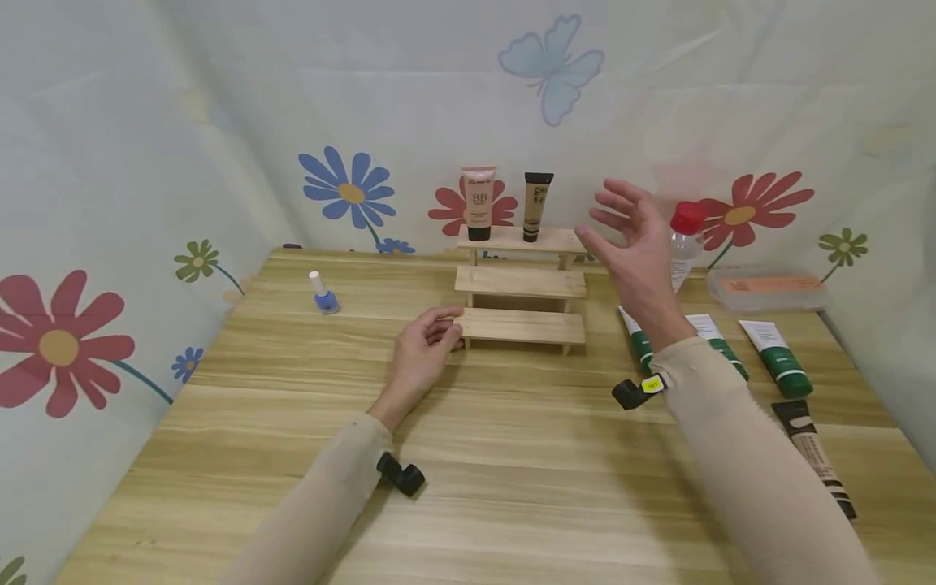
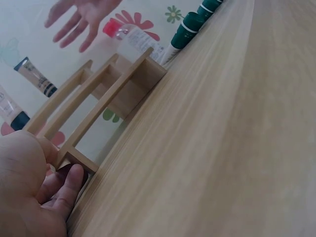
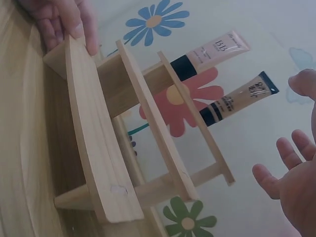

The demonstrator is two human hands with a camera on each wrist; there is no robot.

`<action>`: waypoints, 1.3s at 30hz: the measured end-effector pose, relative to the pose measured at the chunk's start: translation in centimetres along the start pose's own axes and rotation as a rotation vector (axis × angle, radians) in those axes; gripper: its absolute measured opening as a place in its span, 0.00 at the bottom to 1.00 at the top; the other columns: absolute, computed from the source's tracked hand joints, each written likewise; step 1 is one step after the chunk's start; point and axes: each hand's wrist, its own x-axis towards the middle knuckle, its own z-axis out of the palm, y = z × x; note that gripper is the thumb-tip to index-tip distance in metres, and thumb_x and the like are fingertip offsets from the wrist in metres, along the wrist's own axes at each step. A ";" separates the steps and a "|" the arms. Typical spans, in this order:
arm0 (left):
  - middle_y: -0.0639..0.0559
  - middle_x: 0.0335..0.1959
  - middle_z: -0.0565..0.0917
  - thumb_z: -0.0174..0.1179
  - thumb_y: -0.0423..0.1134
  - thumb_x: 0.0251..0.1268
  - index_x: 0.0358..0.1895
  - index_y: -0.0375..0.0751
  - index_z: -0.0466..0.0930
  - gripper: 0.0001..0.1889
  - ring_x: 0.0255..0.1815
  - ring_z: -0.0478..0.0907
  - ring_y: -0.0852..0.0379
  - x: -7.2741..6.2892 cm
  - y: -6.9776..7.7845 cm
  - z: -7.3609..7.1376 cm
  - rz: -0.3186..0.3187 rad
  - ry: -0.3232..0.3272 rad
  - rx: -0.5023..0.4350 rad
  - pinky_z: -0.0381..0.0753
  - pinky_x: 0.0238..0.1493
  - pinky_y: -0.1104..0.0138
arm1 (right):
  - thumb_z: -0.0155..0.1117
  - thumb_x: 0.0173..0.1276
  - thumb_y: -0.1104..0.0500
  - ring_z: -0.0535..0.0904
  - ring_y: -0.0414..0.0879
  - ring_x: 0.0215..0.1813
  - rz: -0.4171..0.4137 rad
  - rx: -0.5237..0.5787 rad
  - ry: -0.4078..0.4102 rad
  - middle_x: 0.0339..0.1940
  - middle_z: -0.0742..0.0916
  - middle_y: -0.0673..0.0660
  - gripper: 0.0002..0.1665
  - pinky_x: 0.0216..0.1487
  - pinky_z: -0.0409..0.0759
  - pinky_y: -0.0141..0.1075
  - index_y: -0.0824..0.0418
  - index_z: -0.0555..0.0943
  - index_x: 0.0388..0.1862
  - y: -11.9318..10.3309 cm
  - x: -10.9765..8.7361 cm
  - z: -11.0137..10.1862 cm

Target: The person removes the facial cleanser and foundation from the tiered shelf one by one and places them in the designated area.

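A three-step wooden display stand (image 1: 522, 325) sits at the back of the table. My left hand (image 1: 422, 351) grips the left end of its lowest step; in the right wrist view the thumb lies at the step's edge. On the top step stand a pink BB cream tube (image 1: 478, 203) and, to its right, a slimmer beige tube with black ends (image 1: 536, 205), both upright. My right hand (image 1: 638, 256) is raised in the air just right of the top step, fingers spread and holding nothing. The left wrist view also shows that hand (image 2: 84, 22) off the stand.
A blue nail polish bottle (image 1: 326, 299) stands at the left. Right of the stand are a red-capped clear bottle (image 1: 687, 231), several green-and-white tubes (image 1: 777, 357), a black-and-beige tube (image 1: 813, 457) and a clear plastic case (image 1: 768, 290). A flowered curtain (image 1: 409, 81) hangs behind.
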 end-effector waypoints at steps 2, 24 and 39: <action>0.43 0.52 0.91 0.64 0.37 0.86 0.67 0.46 0.87 0.14 0.53 0.92 0.48 -0.1 0.1 -0.1 0.001 0.001 0.000 0.94 0.56 0.65 | 0.79 0.75 0.62 0.79 0.61 0.75 -0.007 0.034 -0.003 0.72 0.83 0.58 0.36 0.72 0.87 0.39 0.50 0.77 0.79 0.4 0.7 0.8; 0.44 0.52 0.92 0.64 0.38 0.86 0.68 0.47 0.87 0.15 0.51 0.93 0.48 0.0 0.1 -0.2 -0.010 -0.009 0.027 0.95 0.56 0.65 | 0.73 0.74 0.69 0.84 0.53 0.66 0.059 0.116 0.002 0.63 0.87 0.61 0.30 0.69 0.87 0.38 0.58 0.80 0.73 2.8 4.0 5.8; 0.44 0.51 0.92 0.64 0.37 0.86 0.68 0.46 0.87 0.14 0.50 0.93 0.48 0.0 0.2 -0.1 -0.010 -0.002 0.028 0.94 0.56 0.65 | 0.74 0.77 0.67 0.84 0.51 0.64 0.118 0.015 -0.016 0.64 0.86 0.61 0.28 0.68 0.87 0.38 0.59 0.78 0.73 2.9 3.9 6.6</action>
